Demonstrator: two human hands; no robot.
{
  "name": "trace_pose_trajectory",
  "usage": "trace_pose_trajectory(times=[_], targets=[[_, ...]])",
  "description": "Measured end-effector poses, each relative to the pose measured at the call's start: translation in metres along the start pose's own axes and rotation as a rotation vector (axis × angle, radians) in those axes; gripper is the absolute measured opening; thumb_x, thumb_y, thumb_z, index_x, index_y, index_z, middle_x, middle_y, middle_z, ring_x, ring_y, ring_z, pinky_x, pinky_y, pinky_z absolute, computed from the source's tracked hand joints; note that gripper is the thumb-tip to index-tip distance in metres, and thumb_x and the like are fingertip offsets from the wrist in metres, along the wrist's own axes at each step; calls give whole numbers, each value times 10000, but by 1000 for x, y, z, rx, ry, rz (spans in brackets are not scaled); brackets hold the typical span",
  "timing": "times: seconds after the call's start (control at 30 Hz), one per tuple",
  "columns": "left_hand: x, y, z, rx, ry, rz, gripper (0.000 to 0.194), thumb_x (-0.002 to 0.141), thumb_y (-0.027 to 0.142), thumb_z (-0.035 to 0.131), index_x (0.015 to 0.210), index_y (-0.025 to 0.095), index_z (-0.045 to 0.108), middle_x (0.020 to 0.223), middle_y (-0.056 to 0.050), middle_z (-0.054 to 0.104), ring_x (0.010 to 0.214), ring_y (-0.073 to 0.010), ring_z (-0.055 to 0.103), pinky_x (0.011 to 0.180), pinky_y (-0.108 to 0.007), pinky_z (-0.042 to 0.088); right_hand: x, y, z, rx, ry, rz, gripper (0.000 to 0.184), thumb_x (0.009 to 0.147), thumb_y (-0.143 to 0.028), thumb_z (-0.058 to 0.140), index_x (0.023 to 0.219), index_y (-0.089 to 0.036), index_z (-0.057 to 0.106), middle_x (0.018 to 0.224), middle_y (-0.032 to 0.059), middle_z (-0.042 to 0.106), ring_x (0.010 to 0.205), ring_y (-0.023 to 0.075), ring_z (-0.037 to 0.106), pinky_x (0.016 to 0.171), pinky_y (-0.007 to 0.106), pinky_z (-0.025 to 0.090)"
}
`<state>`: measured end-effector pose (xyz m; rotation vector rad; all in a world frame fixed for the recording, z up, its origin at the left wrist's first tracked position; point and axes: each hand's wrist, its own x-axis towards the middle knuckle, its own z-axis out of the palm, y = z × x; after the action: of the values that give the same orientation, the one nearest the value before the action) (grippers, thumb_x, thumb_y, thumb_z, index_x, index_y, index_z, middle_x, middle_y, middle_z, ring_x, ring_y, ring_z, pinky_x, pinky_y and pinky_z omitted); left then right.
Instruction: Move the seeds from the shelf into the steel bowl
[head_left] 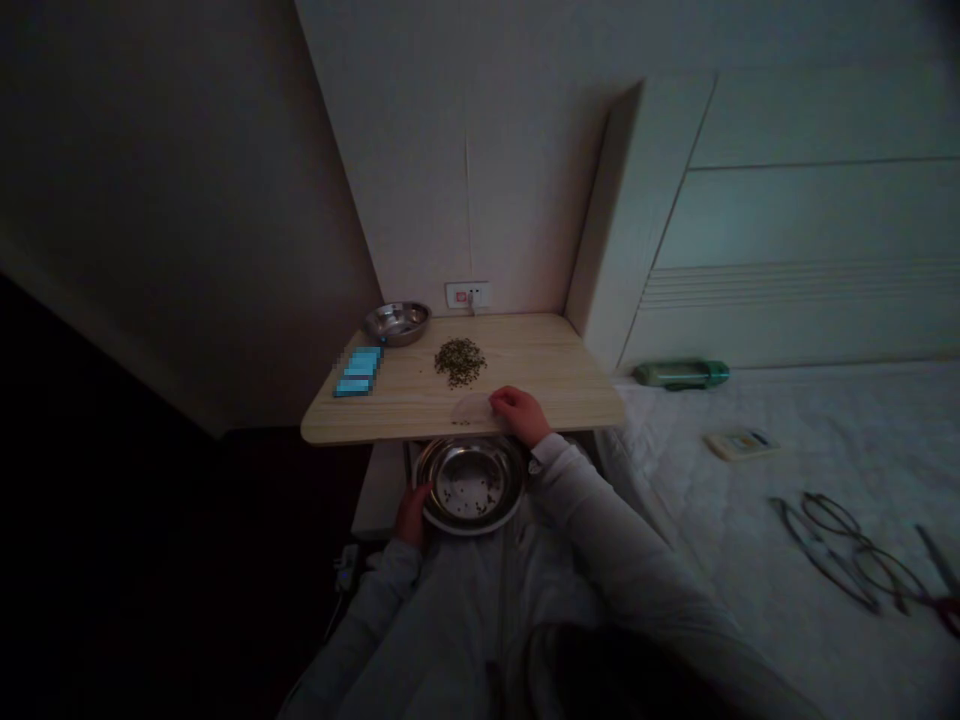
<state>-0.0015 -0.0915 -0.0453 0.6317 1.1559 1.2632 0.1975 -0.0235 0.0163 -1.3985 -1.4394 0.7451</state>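
Bowl (pixel 471 468), round, mouth upward, in left grip (pixel 412 515)

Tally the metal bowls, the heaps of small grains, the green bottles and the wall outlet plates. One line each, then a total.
Metal bowls: 2, one on the table at the back left, one held in the left hand
Heap of grains: 1
Green bottle: 1
Wall outlet plate: 1
Total: 5
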Motion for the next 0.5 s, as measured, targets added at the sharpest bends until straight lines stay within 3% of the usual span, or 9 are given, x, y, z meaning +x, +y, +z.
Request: trace_pose_trajectory(times=[0.17,0.3,0.5], targets=[[-5,6,1,15,11,38,85,506,240,610,556,173,595,660,-42,615,729,-210,556,710,-329,399,1,4,-1,-17,-9,-16,129,679,-281,503,715,-171,561,575,-20,592,585,111,544,622,239,402],[-8,7,-1,149,36,156,74,474,167,610,548,171,610,683,-35,604,802,-203,543,775,-298,375,1,3,0,-10,-23,-28,125,688,-272,497,716,-168,561,567,-25,593,567,101,538,602,227,399],[-14,16,8,50,46,22,83,540,255,570,541,172,574,598,-15,594,691,-180,555,695,-314,412,0,4,0,10,-28,-34,110,683,-254,495,709,-169,561,567,-27,593,569,99,540,595,221,398]])
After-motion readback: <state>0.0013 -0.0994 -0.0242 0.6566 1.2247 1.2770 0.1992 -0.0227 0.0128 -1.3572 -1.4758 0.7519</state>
